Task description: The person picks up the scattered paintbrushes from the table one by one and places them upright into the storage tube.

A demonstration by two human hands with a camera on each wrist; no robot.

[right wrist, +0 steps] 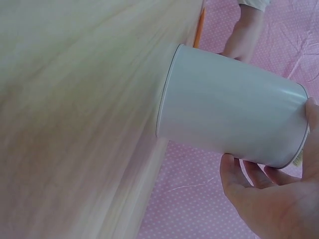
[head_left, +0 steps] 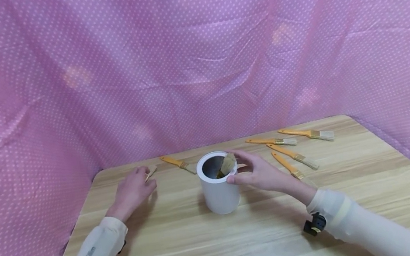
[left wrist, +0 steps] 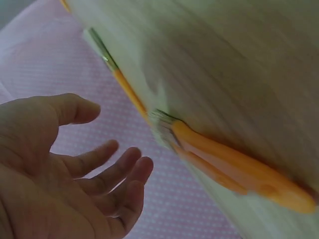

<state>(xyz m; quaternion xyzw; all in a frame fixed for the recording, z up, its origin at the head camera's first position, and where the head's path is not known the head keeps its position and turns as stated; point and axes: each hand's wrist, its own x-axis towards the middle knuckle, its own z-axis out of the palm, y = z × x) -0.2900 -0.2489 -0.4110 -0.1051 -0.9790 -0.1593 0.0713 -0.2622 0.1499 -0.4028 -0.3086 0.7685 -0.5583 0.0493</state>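
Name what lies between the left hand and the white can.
Head view shows an orange-handled brush there, slightly farther back, plus pale bristles by the left hand.

A white cylindrical can [head_left: 221, 197], open-topped and dark inside, stands upright on the wooden surface [head_left: 191, 249], gripped near the rim by the right hand [head_left: 263, 173]. A bristle-up brush [head_left: 227, 164] leans inside against the rim. An orange-handled brush [left wrist: 239, 164] lies near the left hand [head_left: 131, 193].
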